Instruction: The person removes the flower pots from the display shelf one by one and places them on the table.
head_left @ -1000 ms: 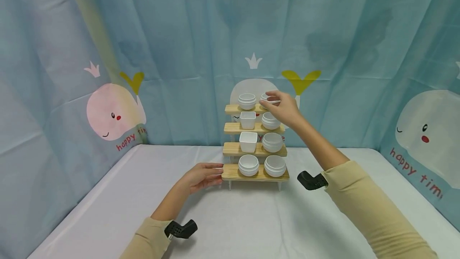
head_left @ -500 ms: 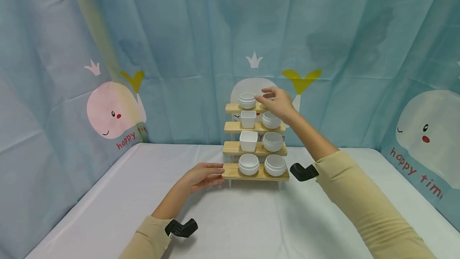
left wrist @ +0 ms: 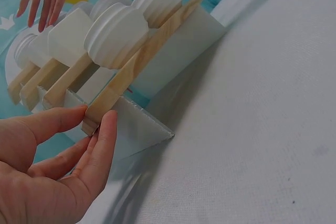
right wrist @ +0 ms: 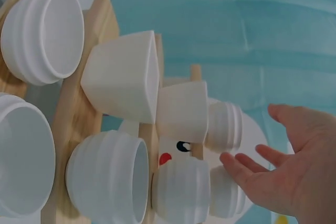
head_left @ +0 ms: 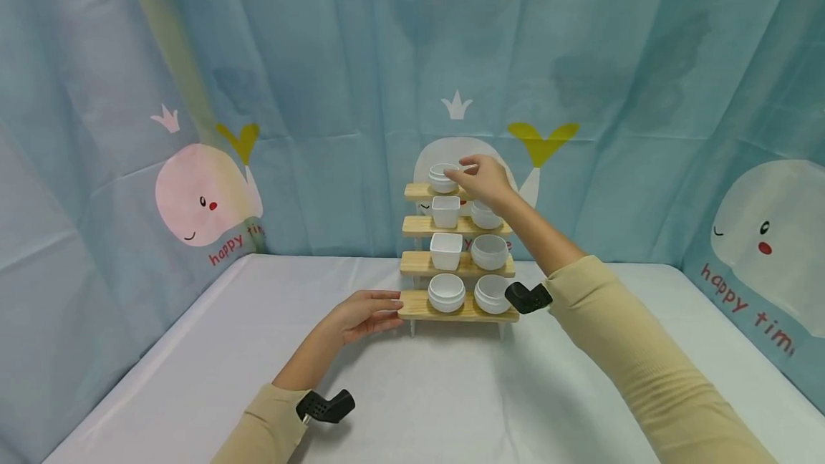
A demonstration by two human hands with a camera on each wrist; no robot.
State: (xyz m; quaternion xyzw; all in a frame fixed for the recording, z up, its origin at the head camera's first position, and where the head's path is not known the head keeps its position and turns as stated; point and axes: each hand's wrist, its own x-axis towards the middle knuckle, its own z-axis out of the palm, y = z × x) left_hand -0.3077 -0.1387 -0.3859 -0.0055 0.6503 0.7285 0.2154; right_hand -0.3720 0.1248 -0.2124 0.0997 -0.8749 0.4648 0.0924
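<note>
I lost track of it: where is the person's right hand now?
In the head view, the right hand reaches the top shelf, beside the left-side round cup.

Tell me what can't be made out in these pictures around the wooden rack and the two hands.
- Top shelf's right-hand bowl: hidden behind the right hand in the head view.
- Whether that hand touches the top left bowl: too small in the head view, unclear in the right wrist view.
- Right hand's thumb: cut off by the right wrist view's edge.
- Left hand fingertips under the bottom shelf: hidden by the board.
- Rack's rear legs: hidden behind the shelves.
</note>
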